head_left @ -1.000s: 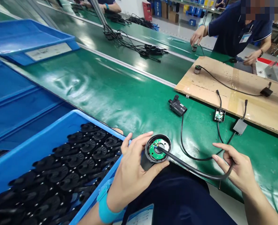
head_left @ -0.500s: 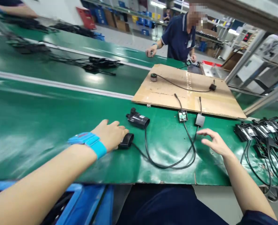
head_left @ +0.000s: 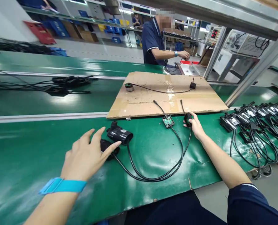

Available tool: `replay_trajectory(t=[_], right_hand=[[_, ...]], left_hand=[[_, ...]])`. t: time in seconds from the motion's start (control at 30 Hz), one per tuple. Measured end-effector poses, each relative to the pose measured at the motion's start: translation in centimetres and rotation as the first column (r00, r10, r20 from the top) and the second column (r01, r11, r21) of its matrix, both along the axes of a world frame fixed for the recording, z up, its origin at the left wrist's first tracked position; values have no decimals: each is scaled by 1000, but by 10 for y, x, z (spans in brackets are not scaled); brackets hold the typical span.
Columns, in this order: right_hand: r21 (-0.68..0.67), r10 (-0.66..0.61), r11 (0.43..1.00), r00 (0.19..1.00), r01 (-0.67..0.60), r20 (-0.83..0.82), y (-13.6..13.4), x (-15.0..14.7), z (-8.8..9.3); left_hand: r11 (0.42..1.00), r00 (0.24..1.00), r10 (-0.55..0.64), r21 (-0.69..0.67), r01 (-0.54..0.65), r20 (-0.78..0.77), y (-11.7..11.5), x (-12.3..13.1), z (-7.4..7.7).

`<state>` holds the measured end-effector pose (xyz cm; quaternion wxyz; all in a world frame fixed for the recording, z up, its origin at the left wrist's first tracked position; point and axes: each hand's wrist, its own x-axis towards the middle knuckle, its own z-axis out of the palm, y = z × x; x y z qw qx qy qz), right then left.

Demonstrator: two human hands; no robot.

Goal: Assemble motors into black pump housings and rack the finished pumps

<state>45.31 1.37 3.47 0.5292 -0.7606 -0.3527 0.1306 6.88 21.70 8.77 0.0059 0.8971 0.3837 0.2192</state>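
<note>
My left hand (head_left: 86, 154), with a blue wrist strap, has its fingers spread over a black housing (head_left: 108, 148) that it partly hides. Beside it a second black housing (head_left: 120, 134) lies on the green table (head_left: 47, 147). Cables (head_left: 153, 179) curve from both housings to the right. One runs to a small box with a bare green circuit board (head_left: 168, 121). At the other cable's end my right hand (head_left: 195, 125) pinches a small black box (head_left: 187, 120) between thumb and fingers.
A cardboard sheet (head_left: 148, 104) behind bears a round part (head_left: 129, 87) on a cable. Several cabled housings (head_left: 244, 118) lie at the right. More cables (head_left: 68, 84) lie at the back left. A person (head_left: 153, 40) works beyond the cardboard, near a metal post (head_left: 253, 68).
My right hand has closed on the small box, which was lying flat. My left hand has opened wider and risen off the housing. The view has shifted; the person's arm reaches right.
</note>
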Motion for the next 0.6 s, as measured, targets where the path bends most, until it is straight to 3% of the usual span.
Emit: replay_trajectory(t=[0.1, 0.2, 0.3, 0.37, 0.47, 0.6], right_hand=[[69, -13, 997, 986, 24, -168, -4, 7, -6], [122, 4, 992, 970, 26, -243, -6, 5, -8], [144, 31, 990, 975, 2, -221, -8, -2, -6], [134, 47, 991, 984, -24, -172, -10, -4, -5], [94, 42, 995, 993, -31, -109, -19, 1, -3], [20, 31, 999, 999, -31, -20, -37, 2, 4]], left_hand=[[987, 986, -159, 28, 160, -45, -18, 37, 7], [934, 931, -358, -35, 356, -74, -45, 99, 9], [910, 901, -408, -139, 390, -144, -65, 163, 2], [892, 884, -439, -195, 408, -158, -71, 191, -6], [849, 852, -508, -245, 469, -130, -78, 201, -20], [737, 766, -643, -280, 615, -9, -95, 174, -34]])
